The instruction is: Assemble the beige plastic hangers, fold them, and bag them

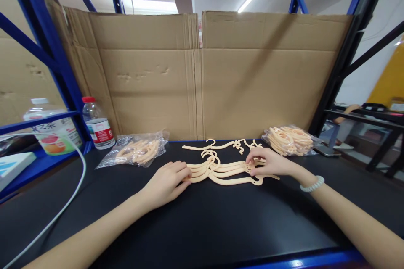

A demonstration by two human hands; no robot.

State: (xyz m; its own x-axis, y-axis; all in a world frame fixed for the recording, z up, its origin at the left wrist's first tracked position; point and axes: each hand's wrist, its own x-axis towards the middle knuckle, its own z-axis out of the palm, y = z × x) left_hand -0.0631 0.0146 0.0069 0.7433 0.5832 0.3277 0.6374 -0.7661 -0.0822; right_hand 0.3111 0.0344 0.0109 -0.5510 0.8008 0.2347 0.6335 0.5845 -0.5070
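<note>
Several cream plastic clothes hangers (232, 182) lie overlapped on the black tabletop, their hooks bunched together and pointing away from me. My left hand (168, 181) is closed around their left ends, fingertips curled on the arms. At the right ends, my right hand (267, 161) has thumb and fingers pinched on the hangers; its fingers partly hide what they grip. Just behind the group lies another cream hanger (197, 148). Small curled cream pieces (239, 147) sit to its right, near my right fingers.
A clear bag of cream hangers (139, 151) lies at back left, and another bag (288, 139) at back right beside a phone (326, 150). A red-capped bottle (98, 126) stands left. A white cable (80, 176) crosses the left side. Cardboard (151, 80) walls the back.
</note>
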